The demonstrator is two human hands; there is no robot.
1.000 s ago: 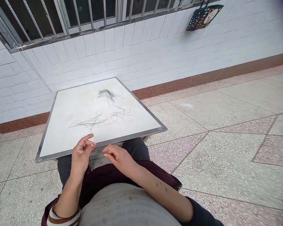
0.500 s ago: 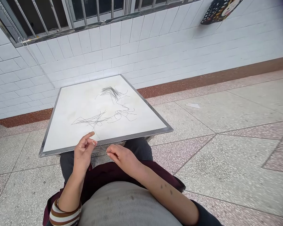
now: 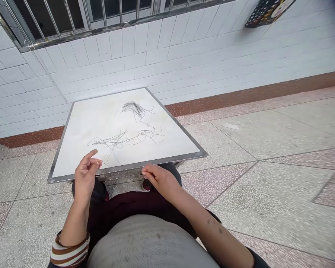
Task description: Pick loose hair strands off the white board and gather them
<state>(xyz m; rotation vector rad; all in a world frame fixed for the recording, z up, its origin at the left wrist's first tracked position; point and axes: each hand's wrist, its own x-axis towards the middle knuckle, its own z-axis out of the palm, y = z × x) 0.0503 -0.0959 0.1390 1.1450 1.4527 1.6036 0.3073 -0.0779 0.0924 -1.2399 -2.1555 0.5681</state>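
Observation:
A low white table with a metal rim (image 3: 56, 169) stands in front of my knees. On its top lie thin dark hair strands (image 3: 115, 141) and, farther back, a small dark tuft of hair (image 3: 132, 108). My left hand (image 3: 85, 178) hovers over the near edge, thumb and fingertips pinched, index finger raised. Level with the near rim, my right hand (image 3: 160, 180) is also pinched at the fingertips. Both hands seem to hold the ends of one fine strand, which is too thin to see clearly.
A white tiled wall (image 3: 184, 48) with a brown base strip runs behind the table, under a barred window (image 3: 72, 15). A dark spotted holder (image 3: 268, 11) hangs on the wall at the upper right. Speckled floor tiles (image 3: 268, 167) surround the table.
My hands have drawn apart: the left went left, the right went right along the table's near edge. The view shifted slightly.

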